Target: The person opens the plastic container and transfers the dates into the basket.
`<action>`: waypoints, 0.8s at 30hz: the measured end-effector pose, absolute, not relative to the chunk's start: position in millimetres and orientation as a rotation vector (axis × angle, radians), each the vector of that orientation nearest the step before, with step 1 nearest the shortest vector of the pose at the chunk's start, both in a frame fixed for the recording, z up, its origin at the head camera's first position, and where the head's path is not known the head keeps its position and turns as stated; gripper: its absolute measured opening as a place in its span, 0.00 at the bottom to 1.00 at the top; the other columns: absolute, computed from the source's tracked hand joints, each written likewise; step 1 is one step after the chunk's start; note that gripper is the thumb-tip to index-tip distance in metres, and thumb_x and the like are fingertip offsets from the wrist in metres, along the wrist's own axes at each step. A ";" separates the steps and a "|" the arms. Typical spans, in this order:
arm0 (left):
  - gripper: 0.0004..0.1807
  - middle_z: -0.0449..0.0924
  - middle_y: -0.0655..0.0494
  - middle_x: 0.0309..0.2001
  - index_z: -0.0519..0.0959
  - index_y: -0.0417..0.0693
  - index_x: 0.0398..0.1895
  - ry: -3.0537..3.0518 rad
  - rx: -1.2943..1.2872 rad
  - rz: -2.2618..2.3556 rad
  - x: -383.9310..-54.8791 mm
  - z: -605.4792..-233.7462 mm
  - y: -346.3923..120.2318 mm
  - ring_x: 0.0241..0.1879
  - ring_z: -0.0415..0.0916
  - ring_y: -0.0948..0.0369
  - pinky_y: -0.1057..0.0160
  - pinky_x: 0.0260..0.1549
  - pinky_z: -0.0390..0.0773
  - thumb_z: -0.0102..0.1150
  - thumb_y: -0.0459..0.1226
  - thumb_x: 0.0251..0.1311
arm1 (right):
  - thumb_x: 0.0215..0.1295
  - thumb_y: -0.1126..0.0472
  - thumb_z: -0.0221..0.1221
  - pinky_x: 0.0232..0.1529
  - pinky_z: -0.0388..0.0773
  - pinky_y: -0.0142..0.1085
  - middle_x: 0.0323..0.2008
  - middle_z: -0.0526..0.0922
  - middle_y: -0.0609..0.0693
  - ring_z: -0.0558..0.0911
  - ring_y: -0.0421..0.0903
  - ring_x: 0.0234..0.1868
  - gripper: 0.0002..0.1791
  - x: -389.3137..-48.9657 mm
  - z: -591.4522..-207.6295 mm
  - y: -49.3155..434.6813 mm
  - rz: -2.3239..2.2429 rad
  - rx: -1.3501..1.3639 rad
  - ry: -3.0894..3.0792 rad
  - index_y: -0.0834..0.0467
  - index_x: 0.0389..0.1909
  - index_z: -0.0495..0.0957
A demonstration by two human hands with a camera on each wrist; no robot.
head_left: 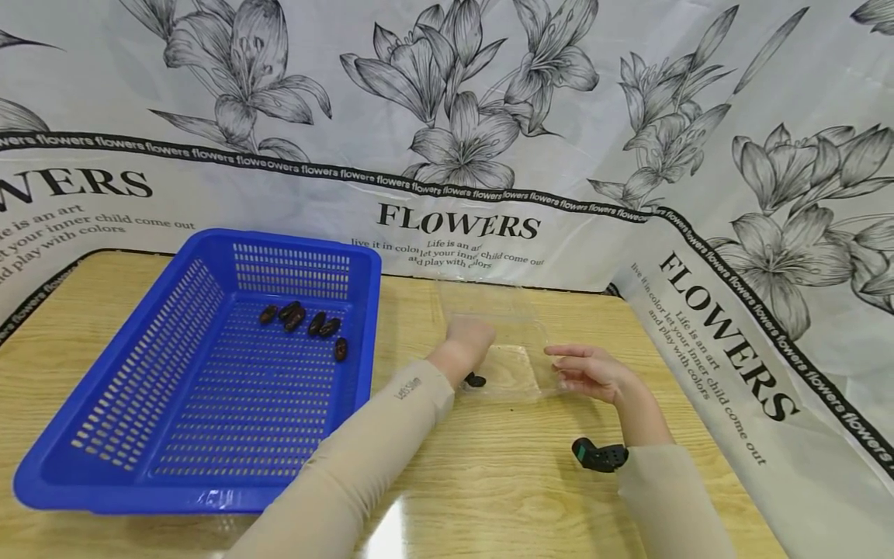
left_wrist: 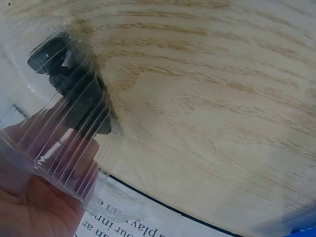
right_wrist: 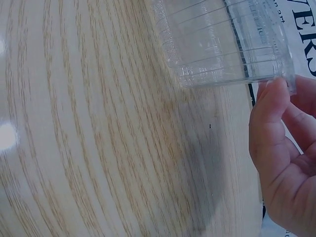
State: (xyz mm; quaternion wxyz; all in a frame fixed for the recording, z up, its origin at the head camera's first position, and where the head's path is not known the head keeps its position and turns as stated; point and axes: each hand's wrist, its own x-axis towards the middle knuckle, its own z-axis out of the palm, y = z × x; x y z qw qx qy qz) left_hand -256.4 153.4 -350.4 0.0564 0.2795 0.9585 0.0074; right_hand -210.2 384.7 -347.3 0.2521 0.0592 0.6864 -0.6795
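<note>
A clear plastic box (head_left: 513, 373) stands on the table, with its hinged lid (head_left: 489, 299) raised at the back. My left hand (head_left: 471, 341) reaches over the box's left side, fingers curled and pointing down inside. In the left wrist view, the fingers (left_wrist: 81, 153) show through the ridged plastic wall beside a dark, blocky shape (left_wrist: 84, 98). Whether that shape is in the fingers or a reflection is unclear. At the other side, my right hand (head_left: 590, 373) pinches the box's edge between thumb and fingers. Several dark brown dates (head_left: 294, 319) lie in the blue basket (head_left: 373, 310).
The basket takes up the table's left side, next to my left sleeve (head_left: 363, 458). Behind and to the right hangs a white cloth (head_left: 300, 194) with printed flowers. A small black device (head_left: 599, 456) is worn at my right wrist. Bare tabletop (head_left: 503, 481) lies in front of the box.
</note>
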 end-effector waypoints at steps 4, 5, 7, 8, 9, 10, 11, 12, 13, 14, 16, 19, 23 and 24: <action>0.10 0.80 0.59 0.45 0.80 0.54 0.38 2.888 0.863 0.011 -257.1 -351.0 152.9 0.47 0.76 0.60 0.60 0.47 0.75 0.53 0.29 0.62 | 0.67 0.72 0.49 0.29 0.77 0.29 0.32 0.78 0.51 0.77 0.40 0.27 0.15 -210.3 -347.4 384.3 -1.856 0.155 1.864 0.52 0.41 0.81; 0.10 0.80 0.59 0.46 0.79 0.54 0.39 2.883 0.861 0.023 -257.2 -350.7 152.3 0.47 0.76 0.60 0.60 0.45 0.76 0.54 0.30 0.61 | 0.67 0.72 0.49 0.28 0.77 0.29 0.32 0.78 0.51 0.77 0.40 0.27 0.15 -210.1 -347.3 384.0 -1.856 0.157 1.868 0.52 0.40 0.81; 0.08 0.80 0.59 0.44 0.78 0.53 0.38 2.871 0.858 0.054 -257.4 -350.1 151.1 0.44 0.77 0.61 0.61 0.40 0.78 0.56 0.31 0.60 | 0.67 0.72 0.49 0.29 0.77 0.29 0.32 0.78 0.51 0.77 0.40 0.28 0.14 -209.9 -347.5 383.9 -1.853 0.156 1.873 0.53 0.41 0.80; 0.06 0.80 0.59 0.43 0.78 0.52 0.36 2.869 0.857 0.076 -257.3 -349.7 150.5 0.41 0.77 0.61 0.61 0.38 0.78 0.58 0.31 0.59 | 0.67 0.71 0.49 0.29 0.77 0.29 0.32 0.78 0.51 0.78 0.40 0.28 0.14 -209.6 -347.6 383.9 -1.848 0.153 1.876 0.53 0.42 0.80; 0.05 0.80 0.59 0.40 0.78 0.51 0.33 2.863 0.859 0.104 -257.3 -348.7 150.4 0.38 0.76 0.62 0.62 0.35 0.78 0.59 0.31 0.57 | 0.67 0.71 0.50 0.29 0.77 0.29 0.32 0.78 0.51 0.78 0.41 0.28 0.14 -209.3 -347.1 384.3 -1.844 0.155 1.882 0.54 0.42 0.80; 0.04 0.80 0.59 0.37 0.77 0.50 0.30 2.858 0.861 0.136 -257.2 -347.9 149.2 0.35 0.75 0.62 0.62 0.32 0.78 0.60 0.32 0.56 | 0.67 0.71 0.50 0.29 0.78 0.29 0.32 0.78 0.51 0.78 0.41 0.28 0.13 -209.3 -346.9 383.7 -1.838 0.152 1.885 0.54 0.43 0.80; 0.04 0.80 0.59 0.34 0.76 0.49 0.27 2.852 0.863 0.169 -256.9 -347.0 148.2 0.32 0.74 0.62 0.63 0.30 0.77 0.61 0.33 0.55 | 0.66 0.71 0.50 0.30 0.78 0.29 0.31 0.78 0.51 0.78 0.41 0.28 0.13 -209.1 -346.6 383.1 -1.833 0.156 1.891 0.54 0.43 0.80; 0.06 0.79 0.59 0.31 0.74 0.49 0.25 2.846 0.868 0.209 -256.3 -345.4 147.2 0.30 0.72 0.62 0.63 0.28 0.76 0.61 0.33 0.55 | 0.67 0.71 0.50 0.30 0.78 0.29 0.31 0.78 0.50 0.78 0.41 0.29 0.13 -209.1 -346.5 383.1 -1.828 0.154 1.894 0.55 0.43 0.79; 0.07 0.77 0.59 0.28 0.74 0.49 0.23 2.841 0.870 0.254 -255.9 -343.2 146.5 0.28 0.71 0.62 0.64 0.27 0.75 0.62 0.34 0.54 | 0.67 0.71 0.50 0.30 0.78 0.29 0.31 0.78 0.50 0.79 0.41 0.29 0.13 -208.9 -346.4 383.1 -1.824 0.152 1.900 0.55 0.43 0.79; 0.08 0.76 0.59 0.27 0.73 0.48 0.22 2.830 0.870 0.304 -255.4 -340.6 145.7 0.27 0.71 0.62 0.63 0.27 0.75 0.62 0.34 0.54 | 0.66 0.71 0.50 0.31 0.78 0.29 0.31 0.78 0.50 0.79 0.40 0.29 0.13 -208.9 -346.3 383.4 -1.820 0.152 1.906 0.54 0.43 0.79; 0.09 0.74 0.60 0.25 0.73 0.48 0.22 2.804 0.870 0.389 -254.1 -334.4 144.3 0.26 0.70 0.62 0.64 0.27 0.73 0.62 0.36 0.55 | 0.66 0.70 0.51 0.31 0.78 0.29 0.31 0.78 0.50 0.79 0.40 0.29 0.13 -208.9 -345.9 383.3 -1.813 0.163 1.922 0.53 0.42 0.79; 0.15 0.69 0.61 0.17 0.70 0.50 0.15 2.740 0.858 0.549 -253.8 -324.8 143.2 0.19 0.65 0.64 0.67 0.22 0.68 0.64 0.38 0.54 | 0.66 0.70 0.51 0.31 0.78 0.28 0.31 0.78 0.49 0.79 0.40 0.29 0.13 -208.9 -345.6 382.7 -1.812 0.175 1.928 0.52 0.41 0.80; 0.22 0.61 0.63 0.11 0.65 0.52 0.09 2.670 0.870 0.678 -253.7 -314.8 142.4 0.14 0.56 0.66 0.69 0.17 0.60 0.65 0.40 0.54 | 0.67 0.71 0.50 0.31 0.78 0.28 0.31 0.78 0.50 0.79 0.40 0.29 0.14 -208.6 -346.2 381.6 -1.823 0.166 1.911 0.52 0.40 0.80; 0.22 0.61 0.63 0.11 0.65 0.52 0.09 2.661 0.876 0.685 -253.4 -312.6 141.6 0.14 0.57 0.66 0.69 0.17 0.61 0.65 0.40 0.54 | 0.66 0.71 0.50 0.31 0.78 0.29 0.31 0.78 0.50 0.78 0.40 0.29 0.14 -208.6 -346.7 381.3 -1.825 0.162 1.908 0.52 0.41 0.80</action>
